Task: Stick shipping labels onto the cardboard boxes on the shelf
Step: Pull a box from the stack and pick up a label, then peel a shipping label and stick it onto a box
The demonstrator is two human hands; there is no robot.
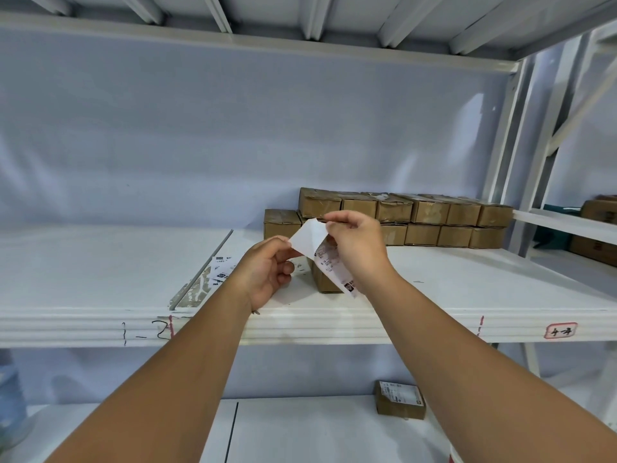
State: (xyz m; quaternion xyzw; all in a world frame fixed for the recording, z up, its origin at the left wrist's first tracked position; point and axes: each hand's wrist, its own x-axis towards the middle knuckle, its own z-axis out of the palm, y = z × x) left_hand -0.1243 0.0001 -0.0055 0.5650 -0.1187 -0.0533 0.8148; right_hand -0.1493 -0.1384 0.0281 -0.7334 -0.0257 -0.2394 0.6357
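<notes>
Shipping label (317, 248) hiding box (322, 282), stacked boxes (430, 212) behind

One view only, head-worn, wide-angle. Looks forward into the shelf (434, 289) from close range; both forearms (160, 379) enter from the bottom edge, upper shelf (267, 45) overhead.

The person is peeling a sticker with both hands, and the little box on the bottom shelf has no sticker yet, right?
Not quite. In the head view, the little box on the bottom shelf already has a printed label on top. The left hand and right hand are indeed peeling a sticker.
</notes>
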